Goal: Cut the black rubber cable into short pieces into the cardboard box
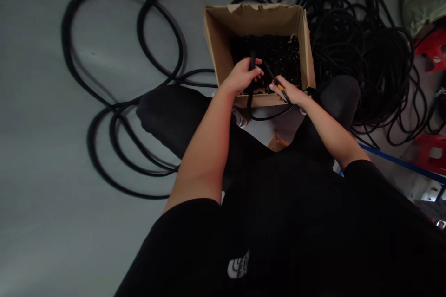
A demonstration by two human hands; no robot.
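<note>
A cardboard box (259,100) with a torn rim stands between my knees, its bottom covered in small dark pieces (278,53). Over its left half, my left hand (245,74) is closed around a black hose (250,102), whose short end points up past the fingers. The hose hangs over the near rim and curves to the right below it. At the box's near right corner, my right hand (286,89) grips a tool with black and orange handles (280,88). The tool's dark tip points up and left toward my left hand, apart from the hose.
Large loops of black hose (66,32) lie on the grey floor at left. A tangled pile of thinner black hose (365,55) is right of the box. Red plastic stools (432,51) and a blue bar (400,162) are at the right edge.
</note>
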